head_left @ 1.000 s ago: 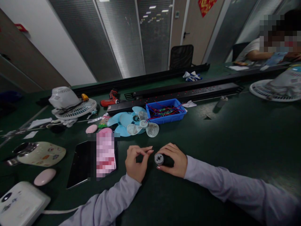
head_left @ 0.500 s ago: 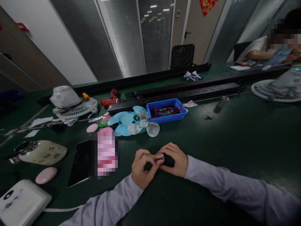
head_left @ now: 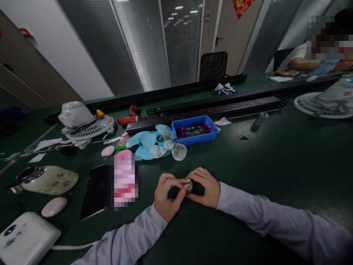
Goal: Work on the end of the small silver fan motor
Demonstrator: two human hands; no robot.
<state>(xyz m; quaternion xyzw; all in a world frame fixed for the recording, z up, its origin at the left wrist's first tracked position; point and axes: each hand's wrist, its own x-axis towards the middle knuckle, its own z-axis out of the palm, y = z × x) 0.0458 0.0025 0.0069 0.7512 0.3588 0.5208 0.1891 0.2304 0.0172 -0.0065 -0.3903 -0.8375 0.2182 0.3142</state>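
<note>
A small round motor [head_left: 190,186] with a silver face and dark body lies on the green table [head_left: 261,158] close to me. My right hand [head_left: 204,187] wraps around its dark body and holds it down. The fingertips of my left hand [head_left: 167,196] press against the silver face, pinched on something too small to make out. Both hands meet at the motor and hide most of it.
A phone [head_left: 96,191] lies left of my hands. Pale blue fan blades [head_left: 157,144] and a blue bin [head_left: 194,130] of red wires sit behind. Fan housings [head_left: 82,121], a red screwdriver [head_left: 129,117] and white devices [head_left: 26,235] fill the left. Another person sits far right.
My left hand moved right from beside the motor until its fingertips reached the silver face, which is now mostly covered. My right hand stayed on the motor.
</note>
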